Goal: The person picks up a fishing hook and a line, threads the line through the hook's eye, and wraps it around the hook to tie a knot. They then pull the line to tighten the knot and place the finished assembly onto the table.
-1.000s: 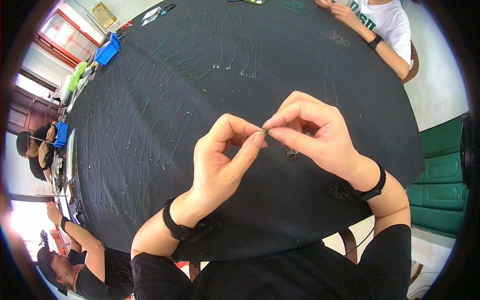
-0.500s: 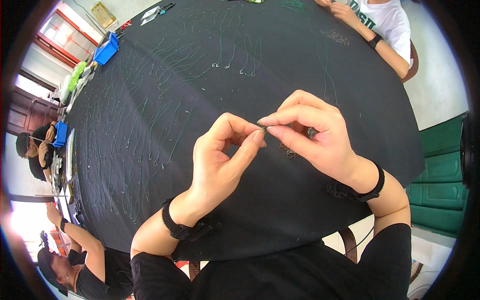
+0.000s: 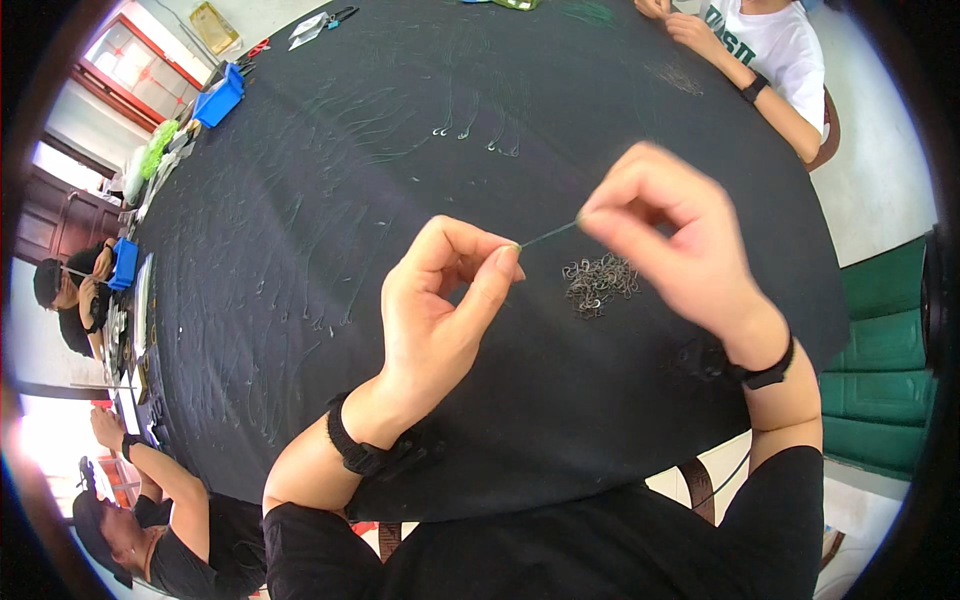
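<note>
A thin green fishing line (image 3: 550,235) runs taut between my hands above the black cloth. My left hand (image 3: 435,310) pinches one end of it between thumb and forefinger; whether a hook is also in that pinch I cannot tell. My right hand (image 3: 690,235), slightly blurred, grips the line with thumb and fingertips pressed together, higher and to the right. Below and between the hands lies a tangled pile of small dark fish hooks (image 3: 600,284). Farther out, finished-looking hooks with green line (image 3: 490,147) are laid on the cloth.
The black-clothed table (image 3: 560,420) carries many rows of lines on its left half. A blue bin (image 3: 218,97), red scissors (image 3: 258,48) and a small packet (image 3: 308,32) sit at the far left edge. A co-worker's hands (image 3: 690,30) are at the far right; other people sit at left.
My right hand has pulled away up and to the right from my left hand, drawing the line out between them. The hook pile has come into fuller view.
</note>
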`<action>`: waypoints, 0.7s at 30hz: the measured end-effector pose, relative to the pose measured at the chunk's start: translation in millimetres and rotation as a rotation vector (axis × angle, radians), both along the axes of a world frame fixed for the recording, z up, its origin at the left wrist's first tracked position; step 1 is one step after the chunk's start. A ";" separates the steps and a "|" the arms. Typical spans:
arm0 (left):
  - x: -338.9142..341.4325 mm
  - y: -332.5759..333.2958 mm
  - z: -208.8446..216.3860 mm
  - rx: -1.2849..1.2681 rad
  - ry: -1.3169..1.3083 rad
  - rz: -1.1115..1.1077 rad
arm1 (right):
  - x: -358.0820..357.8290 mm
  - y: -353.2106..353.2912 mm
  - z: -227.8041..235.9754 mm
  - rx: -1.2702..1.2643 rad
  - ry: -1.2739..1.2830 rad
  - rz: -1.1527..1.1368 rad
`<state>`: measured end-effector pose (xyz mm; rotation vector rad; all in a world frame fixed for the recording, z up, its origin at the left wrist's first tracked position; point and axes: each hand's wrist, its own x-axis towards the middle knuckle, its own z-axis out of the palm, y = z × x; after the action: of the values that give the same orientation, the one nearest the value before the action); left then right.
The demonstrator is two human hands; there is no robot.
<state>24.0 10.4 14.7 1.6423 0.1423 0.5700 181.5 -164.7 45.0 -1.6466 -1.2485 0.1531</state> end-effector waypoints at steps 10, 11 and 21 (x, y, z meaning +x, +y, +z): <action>7.3 24.3 1.0 -0.053 -0.119 0.142 | 89.8 -78.3 57.1 0.076 -0.280 -0.622; 9.0 26.1 -0.5 -0.042 -0.133 0.153 | 95.7 -85.1 60.9 0.093 -0.308 -0.667; 7.7 27.1 -3.0 -0.044 -0.125 0.157 | 114.8 -112.8 73.9 0.081 -0.458 -0.877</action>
<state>31.7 37.5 11.6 1.5563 0.1914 0.7818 296.3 -277.5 119.0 -2.0703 -0.7188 -0.8363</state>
